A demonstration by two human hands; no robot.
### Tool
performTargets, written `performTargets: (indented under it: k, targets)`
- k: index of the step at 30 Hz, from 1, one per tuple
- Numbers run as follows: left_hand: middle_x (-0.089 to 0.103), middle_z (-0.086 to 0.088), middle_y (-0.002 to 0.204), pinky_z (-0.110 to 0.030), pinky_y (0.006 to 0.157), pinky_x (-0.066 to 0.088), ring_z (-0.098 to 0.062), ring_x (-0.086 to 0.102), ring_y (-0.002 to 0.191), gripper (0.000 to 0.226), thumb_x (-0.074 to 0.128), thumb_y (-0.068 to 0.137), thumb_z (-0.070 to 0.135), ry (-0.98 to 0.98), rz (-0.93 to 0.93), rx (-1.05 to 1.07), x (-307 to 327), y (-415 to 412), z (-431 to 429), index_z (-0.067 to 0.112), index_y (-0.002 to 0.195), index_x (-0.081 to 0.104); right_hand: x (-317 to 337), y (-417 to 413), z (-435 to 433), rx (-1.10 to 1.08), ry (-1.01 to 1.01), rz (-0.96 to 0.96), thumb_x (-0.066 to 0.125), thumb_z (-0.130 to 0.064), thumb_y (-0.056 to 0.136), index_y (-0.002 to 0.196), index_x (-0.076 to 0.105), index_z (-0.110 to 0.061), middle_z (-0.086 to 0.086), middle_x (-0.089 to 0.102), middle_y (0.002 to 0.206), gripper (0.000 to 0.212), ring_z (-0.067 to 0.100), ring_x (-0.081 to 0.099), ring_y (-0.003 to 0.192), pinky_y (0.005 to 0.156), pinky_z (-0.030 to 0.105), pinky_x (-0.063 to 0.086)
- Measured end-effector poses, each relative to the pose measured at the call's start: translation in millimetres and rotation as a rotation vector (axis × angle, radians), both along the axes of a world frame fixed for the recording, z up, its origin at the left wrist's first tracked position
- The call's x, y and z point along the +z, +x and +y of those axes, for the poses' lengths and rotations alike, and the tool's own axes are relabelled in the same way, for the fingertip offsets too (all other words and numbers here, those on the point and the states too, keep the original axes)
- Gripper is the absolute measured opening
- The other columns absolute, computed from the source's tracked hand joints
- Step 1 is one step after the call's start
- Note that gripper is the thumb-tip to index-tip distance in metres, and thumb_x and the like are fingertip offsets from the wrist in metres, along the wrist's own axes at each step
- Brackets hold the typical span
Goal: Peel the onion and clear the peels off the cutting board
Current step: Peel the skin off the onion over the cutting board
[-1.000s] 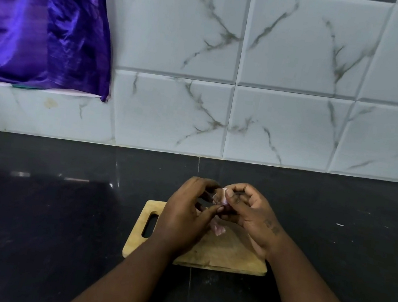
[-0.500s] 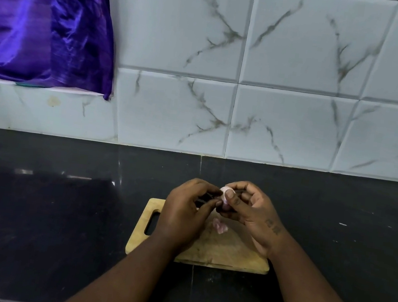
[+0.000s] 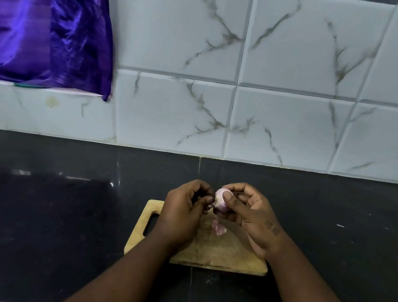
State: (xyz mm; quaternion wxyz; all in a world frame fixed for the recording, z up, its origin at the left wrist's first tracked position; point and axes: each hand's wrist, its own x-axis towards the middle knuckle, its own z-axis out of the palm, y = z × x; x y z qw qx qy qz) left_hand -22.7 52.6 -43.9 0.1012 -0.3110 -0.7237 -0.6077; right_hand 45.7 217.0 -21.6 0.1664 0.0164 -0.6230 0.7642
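From the head camera, a wooden cutting board [image 3: 219,251] lies on the black tabletop [image 3: 42,218], its handle slot at the left end. Both hands are raised just above the far edge of the board. The right hand [image 3: 248,214] is clamped on a small pale pink onion [image 3: 220,200], thumb across its front and fingers curled behind it. The left hand [image 3: 181,212] sits just beside the onion's left end, with its fingertips [image 3: 209,199] pinched together against it; what they pinch is too small to tell. Below the onion, a pinkish scrap of peel [image 3: 218,227] lies on the board. Beyond the board's far side stands a marbled white tile wall [image 3: 291,87], with a purple cloth [image 3: 40,18] hanging at its upper left.
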Motion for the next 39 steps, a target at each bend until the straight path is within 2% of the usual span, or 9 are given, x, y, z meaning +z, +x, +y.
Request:
performTargets:
  k: [4, 7, 10, 13, 17, 25, 31, 34, 39]
  targets:
    - [0.074, 0.005, 0.087, -0.030, 0.073, 0.060, -0.006, 0.070, 0.080, 0.022, 0.065, 0.100, 0.005, -0.108, -0.038, 0.024, 1, -2, -2, 0.025, 0.093, 0.071, 4, 1, 9, -0.018, -0.182, 0.048, 0.074, -0.020, 0.082, 0.105, 0.072, -0.007, 0.017, 0.078, 0.092, 0.027, 0.028, 0.076, 0.079, 0.073, 0.032, 0.066]
    - [0.075, 0.009, 0.090, -0.035, 0.078, 0.063, -0.004, 0.070, 0.085, 0.015, 0.071, 0.096, 0.012, -0.244, 0.071, -0.019, 1, 2, 0, 0.026, 0.095, 0.075, 2, 1, 8, 0.005, -0.112, 0.039, 0.077, -0.025, 0.079, 0.100, 0.074, -0.010, 0.014, 0.078, 0.092, 0.026, 0.026, 0.075, 0.080, 0.071, 0.031, 0.066]
    - [0.075, 0.013, 0.094, -0.038, 0.078, 0.064, -0.003, 0.070, 0.084, 0.012, 0.073, 0.095, 0.022, -0.265, 0.060, -0.021, 2, 2, -1, 0.030, 0.103, 0.076, 1, -1, 8, -0.025, -0.053, 0.020, 0.079, -0.030, 0.077, 0.099, 0.074, -0.013, 0.010, 0.079, 0.094, 0.029, 0.023, 0.075, 0.079, 0.067, 0.030, 0.065]
    - [0.074, 0.015, 0.100, -0.035, 0.079, 0.064, -0.001, 0.070, 0.089, 0.024, 0.073, 0.094, 0.028, -0.211, 0.042, -0.008, 3, 2, -1, 0.034, 0.117, 0.071, 2, 0, 9, -0.036, -0.007, 0.005, 0.076, -0.028, 0.081, 0.105, 0.073, -0.010, 0.011, 0.079, 0.096, 0.030, 0.023, 0.075, 0.082, 0.066, 0.030, 0.064]
    - [0.076, 0.015, 0.116, -0.024, 0.087, 0.062, 0.003, 0.071, 0.103, 0.047, 0.078, 0.093, 0.021, -0.134, 0.037, -0.056, 4, 3, -1, 0.030, 0.137, 0.067, 0, 2, 7, -0.031, 0.065, 0.001, 0.075, -0.024, 0.084, 0.109, 0.072, -0.005, 0.013, 0.078, 0.094, 0.031, 0.020, 0.075, 0.080, 0.065, 0.027, 0.062]
    - [0.079, 0.008, 0.084, -0.023, 0.071, 0.060, -0.004, 0.075, 0.081, 0.011, 0.078, 0.092, 0.010, -0.086, 0.057, 0.039, 0, -1, -2, 0.018, 0.096, 0.083, -5, -1, 9, -0.038, 0.108, 0.001, 0.081, -0.016, 0.080, 0.114, 0.067, 0.005, 0.022, 0.077, 0.105, 0.043, 0.027, 0.075, 0.084, 0.076, 0.035, 0.065]
    - [0.075, 0.015, 0.087, -0.029, 0.076, 0.060, -0.001, 0.070, 0.086, 0.012, 0.074, 0.096, 0.019, -0.213, 0.146, 0.000, 2, 4, -1, 0.030, 0.094, 0.077, -4, -2, 11, -0.133, 0.071, 0.031, 0.086, -0.024, 0.071, 0.109, 0.065, -0.004, 0.014, 0.077, 0.105, 0.048, 0.025, 0.078, 0.085, 0.077, 0.037, 0.065]
    - [0.073, 0.015, 0.091, -0.037, 0.076, 0.061, -0.004, 0.069, 0.087, 0.007, 0.077, 0.091, 0.031, -0.238, 0.180, -0.011, 3, 6, 0, 0.033, 0.094, 0.072, -5, -2, 10, -0.104, 0.039, -0.021, 0.086, -0.028, 0.070, 0.108, 0.059, -0.007, 0.018, 0.072, 0.112, 0.051, 0.023, 0.076, 0.089, 0.075, 0.035, 0.064]
    - [0.066, 0.019, 0.114, -0.022, 0.079, 0.059, 0.000, 0.066, 0.101, 0.054, 0.090, 0.076, 0.041, -0.199, 0.188, 0.023, 4, 10, -2, 0.036, 0.121, 0.061, -3, -1, 7, -0.058, 0.084, -0.093, 0.086, -0.038, 0.070, 0.103, 0.055, -0.011, 0.018, 0.073, 0.106, 0.053, 0.024, 0.073, 0.091, 0.072, 0.034, 0.062]
